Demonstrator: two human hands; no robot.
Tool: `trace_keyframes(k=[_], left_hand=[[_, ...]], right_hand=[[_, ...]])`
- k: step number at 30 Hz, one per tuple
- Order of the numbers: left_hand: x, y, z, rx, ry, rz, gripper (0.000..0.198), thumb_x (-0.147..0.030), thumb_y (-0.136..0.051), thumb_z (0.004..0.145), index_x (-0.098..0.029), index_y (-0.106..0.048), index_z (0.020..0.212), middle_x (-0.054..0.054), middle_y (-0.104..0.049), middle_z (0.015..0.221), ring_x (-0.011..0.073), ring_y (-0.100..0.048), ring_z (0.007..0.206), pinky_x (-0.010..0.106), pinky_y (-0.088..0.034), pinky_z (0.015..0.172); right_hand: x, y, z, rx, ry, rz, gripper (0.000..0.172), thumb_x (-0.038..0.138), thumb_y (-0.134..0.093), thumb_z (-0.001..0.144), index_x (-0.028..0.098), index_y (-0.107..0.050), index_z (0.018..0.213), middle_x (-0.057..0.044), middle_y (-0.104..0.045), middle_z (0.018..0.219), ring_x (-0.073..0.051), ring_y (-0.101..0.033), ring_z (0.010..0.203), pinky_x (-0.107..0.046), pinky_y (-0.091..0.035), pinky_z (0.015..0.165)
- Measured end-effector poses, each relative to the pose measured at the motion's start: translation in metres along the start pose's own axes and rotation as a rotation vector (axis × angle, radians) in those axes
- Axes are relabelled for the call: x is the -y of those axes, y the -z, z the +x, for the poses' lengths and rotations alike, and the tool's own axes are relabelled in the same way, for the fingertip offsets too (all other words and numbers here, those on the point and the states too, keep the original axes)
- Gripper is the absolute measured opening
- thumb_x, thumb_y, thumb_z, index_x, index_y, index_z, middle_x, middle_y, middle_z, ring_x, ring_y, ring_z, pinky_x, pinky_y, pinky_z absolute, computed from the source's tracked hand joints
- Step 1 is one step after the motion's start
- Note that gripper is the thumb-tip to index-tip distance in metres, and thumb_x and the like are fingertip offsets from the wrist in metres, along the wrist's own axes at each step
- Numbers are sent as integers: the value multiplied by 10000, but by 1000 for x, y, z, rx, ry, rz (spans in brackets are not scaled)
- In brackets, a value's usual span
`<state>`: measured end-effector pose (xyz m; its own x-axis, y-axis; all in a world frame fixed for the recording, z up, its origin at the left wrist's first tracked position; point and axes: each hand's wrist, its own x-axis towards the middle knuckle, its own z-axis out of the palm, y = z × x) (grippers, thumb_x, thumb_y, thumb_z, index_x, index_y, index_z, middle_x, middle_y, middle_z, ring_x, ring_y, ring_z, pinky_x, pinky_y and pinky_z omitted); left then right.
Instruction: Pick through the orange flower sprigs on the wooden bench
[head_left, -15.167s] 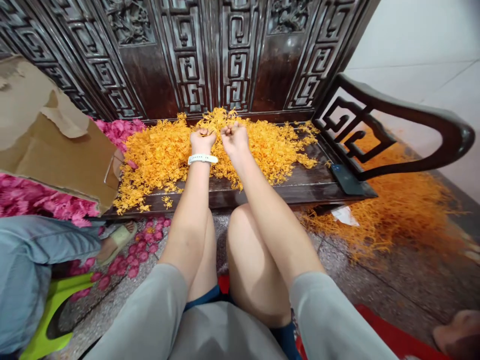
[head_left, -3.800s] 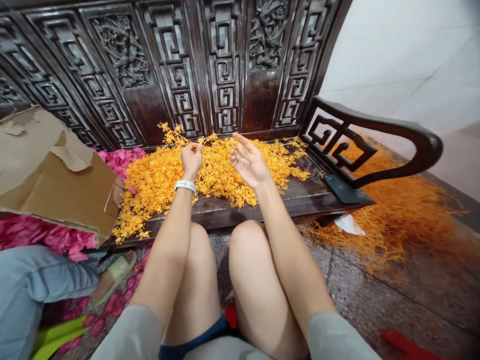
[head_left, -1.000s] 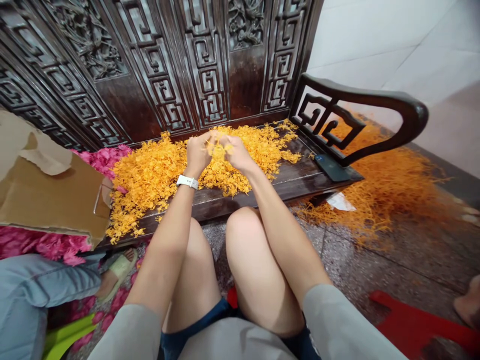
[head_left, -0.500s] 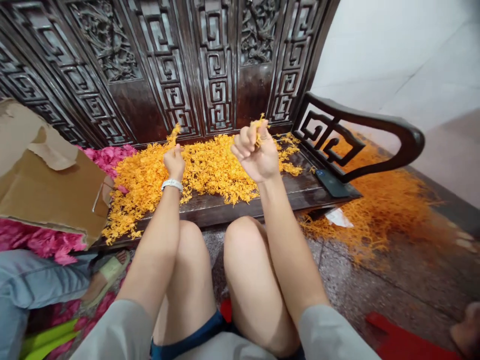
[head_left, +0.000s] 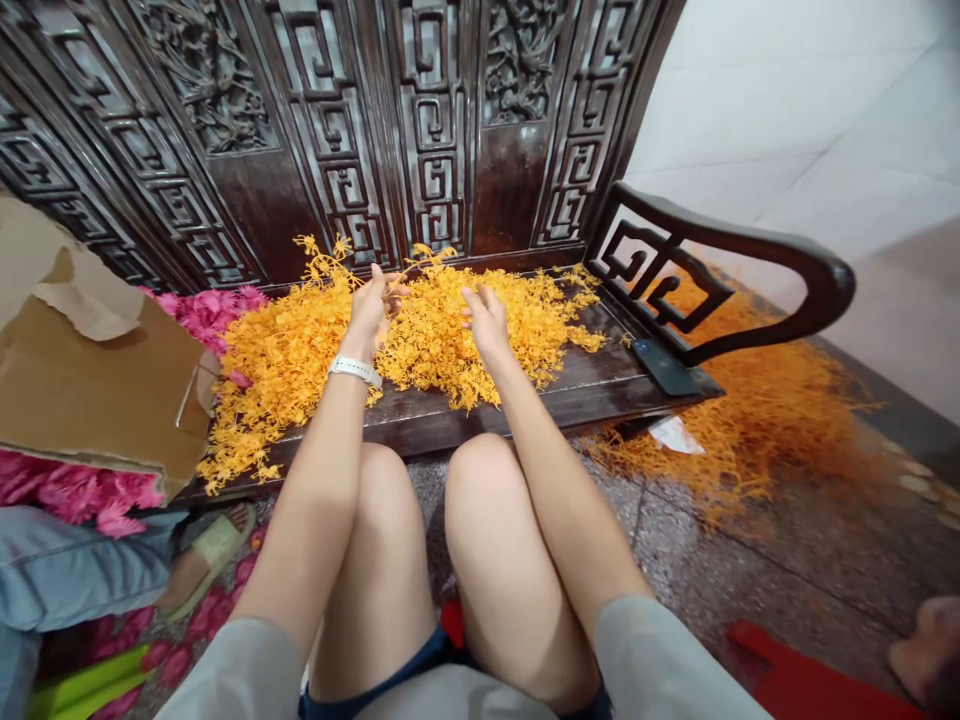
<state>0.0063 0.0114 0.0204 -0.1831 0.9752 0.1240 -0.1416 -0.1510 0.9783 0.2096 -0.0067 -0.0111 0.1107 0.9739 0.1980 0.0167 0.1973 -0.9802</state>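
Note:
My left hand [head_left: 367, 315], with a pale band on its wrist, is closed around thin orange stems. A thin-branched orange artificial sprig [head_left: 433, 256] sticks out to its right, and more branched orange pieces rise on its left. My right hand [head_left: 489, 325] hovers over the pile with its fingers apart and nothing visible in them. Beneath both hands, a heap of orange artificial flower pieces [head_left: 450, 375] spreads along the dark wooden bench seat [head_left: 585, 378].
A carved backrest [head_left: 259, 195] and a curved armrest [head_left: 814, 262] frame the bench. On the left are a cardboard box [head_left: 97, 375] and pink petals [head_left: 206, 318]. A dark phone-like slab [head_left: 660, 367] lies near the armrest. Orange strands [head_left: 772, 420] cover the floor; another person's leg [head_left: 75, 565] is at left.
My right hand has come down and left, its fingers opening, and the orange piece is gone from it. My left hand has shifted right, with orange sprigs now spreading on both sides.

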Motion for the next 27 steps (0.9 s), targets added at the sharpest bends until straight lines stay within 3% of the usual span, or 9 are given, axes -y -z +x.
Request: trace_keyframes(k=[5, 13, 16, 19, 22, 25, 27], left_hand=[[-2, -11, -8, 190, 3, 77, 612, -829, -583, 963, -229, -697, 923, 106, -778, 837, 148, -618, 627, 309, -501, 614], [-4, -18, -19, 407, -30, 203, 517, -650, -886, 820, -208, -627, 751, 108, -809, 873, 103, -547, 583, 282, -447, 615], [-3, -19, -22, 468, 11, 240, 492, -609, -921, 789, -211, -632, 775, 106, -814, 861, 112, -544, 573, 293, -442, 625], [-3, -22, -25, 458, 78, 251, 498, -618, -918, 786, -210, -642, 859, 104, -811, 822, 129, -581, 580, 296, -459, 643], [-3, -27, -30, 420, 100, 242, 492, -621, -877, 837, -207, -675, 1010, 116, -826, 880, 186, -718, 739, 311, -520, 730], [-1, -35, -33, 415, 31, 237, 462, -539, -905, 831, -198, -732, 1091, 114, -836, 985, 211, -756, 872, 323, -553, 812], [3, -39, -33, 413, -55, 226, 390, -486, -917, 819, -192, -762, 1022, 105, -827, 999, 216, -748, 911, 332, -562, 852]], right_hand=[[24, -13, -15, 81, -122, 367, 479, 586, -789, 911, 271, -612, 1226, -91, -749, 1195, -185, -697, 933, -302, -571, 741], [34, -6, -19, -39, -134, 568, 481, 508, -822, 879, 274, -499, 1149, -69, -783, 1069, -190, -732, 924, -311, -563, 735], [32, -2, -18, -41, -129, 632, 481, 468, -818, 859, 277, -507, 1173, -43, -764, 1022, -178, -727, 878, -311, -563, 741], [30, 1, -19, -40, -110, 587, 509, 517, -830, 836, 287, -544, 1189, -3, -724, 958, -154, -690, 803, -295, -548, 716], [29, 1, -20, -30, -93, 558, 481, 530, -864, 813, 268, -577, 1096, 30, -660, 882, -119, -634, 728, -272, -534, 708], [25, -1, -20, -54, -85, 534, 480, 523, -894, 792, 238, -571, 1005, 48, -632, 819, -94, -599, 681, -250, -513, 690], [23, -3, -19, -90, -76, 487, 472, 517, -902, 789, 222, -574, 959, 64, -615, 754, -81, -558, 635, -233, -479, 650]])
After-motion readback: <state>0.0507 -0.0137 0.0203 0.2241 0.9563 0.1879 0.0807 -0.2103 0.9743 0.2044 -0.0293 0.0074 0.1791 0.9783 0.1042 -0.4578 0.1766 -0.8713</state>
